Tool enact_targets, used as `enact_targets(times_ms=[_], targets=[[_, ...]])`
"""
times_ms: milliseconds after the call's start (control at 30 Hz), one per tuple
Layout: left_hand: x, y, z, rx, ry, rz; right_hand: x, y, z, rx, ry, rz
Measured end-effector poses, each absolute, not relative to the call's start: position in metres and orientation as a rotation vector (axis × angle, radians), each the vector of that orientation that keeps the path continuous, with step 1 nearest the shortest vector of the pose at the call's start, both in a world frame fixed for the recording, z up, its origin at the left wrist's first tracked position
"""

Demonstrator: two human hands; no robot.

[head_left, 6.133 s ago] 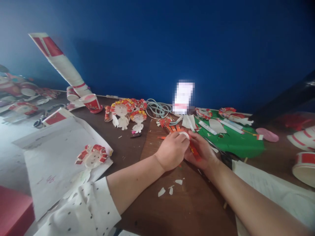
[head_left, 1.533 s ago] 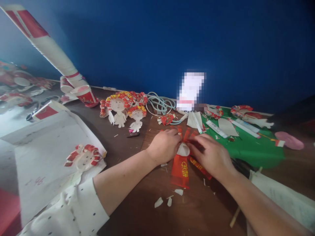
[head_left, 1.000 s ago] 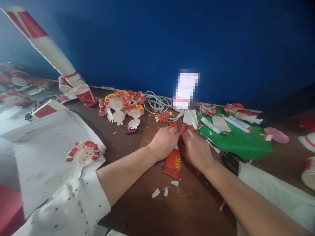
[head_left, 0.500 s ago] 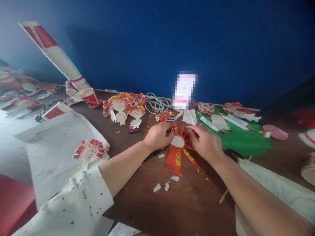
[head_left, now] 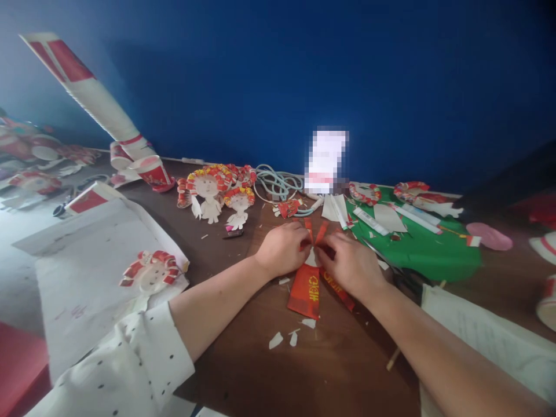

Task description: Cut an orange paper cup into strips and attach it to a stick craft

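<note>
A red paper cup (head_left: 304, 291), cut into strips and spread out flat, lies on the brown table with yellow print on its wider pieces. Part of its white round base shows between my hands. My left hand (head_left: 284, 248) comes in from the left, its fingers closed on the cup at the base's upper left edge. From the other side, my right hand (head_left: 354, 260) pinches the cup close to the base, thumb and forefinger together. The fingertips of both hands nearly meet, and they hide most of the base and several strips. Small white paper scraps (head_left: 275, 340) lie nearer to me.
Several paper dolls (head_left: 207, 188) with red and yellow curled rims stand at the back. Coiled cable (head_left: 278, 182) lies behind my hands. Scissors with dark handles (head_left: 410, 279) rest right of my right hand, by a green sheet (head_left: 443, 255). Stacked paper cups (head_left: 104, 110) lean at the left.
My hands have drawn closer together over the base, the right one moving left and down. More of the white base is covered now. The view has shifted slightly.
</note>
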State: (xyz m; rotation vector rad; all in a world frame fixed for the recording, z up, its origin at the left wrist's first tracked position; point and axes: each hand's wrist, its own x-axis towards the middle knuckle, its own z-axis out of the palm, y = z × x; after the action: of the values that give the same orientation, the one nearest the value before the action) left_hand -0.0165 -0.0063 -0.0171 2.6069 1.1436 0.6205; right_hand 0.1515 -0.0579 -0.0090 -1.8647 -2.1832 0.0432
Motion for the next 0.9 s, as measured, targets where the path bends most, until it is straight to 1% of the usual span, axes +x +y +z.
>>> enact_targets(times_ms=[133, 300, 500, 667, 800, 900], targets=[[-0.016, -0.006, -0.016, 2.642, 1.141, 0.546, 0.149, -0.058, -0.005, -1.953, -2.197, 0.029], [-0.015, -0.008, -0.013, 2.664, 1.152, 0.393, 0.146, -0.056, 0.000, -2.036, -2.254, 0.098], [-0.013, -0.016, -0.011, 2.712, 1.225, 0.295, 0.139, -0.058, -0.004, -2.065, -2.297, -0.021], [-0.015, -0.014, -0.011, 2.639, 1.236, 0.370, 0.156, -0.057, 0.004, -1.954, -2.150, 0.238], [-0.019, -0.010, -0.003, 2.537, 1.327, 0.414, 0.172, -0.054, 0.019, -2.063, -1.940, 0.208], [-0.023, -0.009, 0.006, 2.444, 1.444, 0.333, 0.175, -0.055, 0.024, -2.133, -2.001, 0.271]])
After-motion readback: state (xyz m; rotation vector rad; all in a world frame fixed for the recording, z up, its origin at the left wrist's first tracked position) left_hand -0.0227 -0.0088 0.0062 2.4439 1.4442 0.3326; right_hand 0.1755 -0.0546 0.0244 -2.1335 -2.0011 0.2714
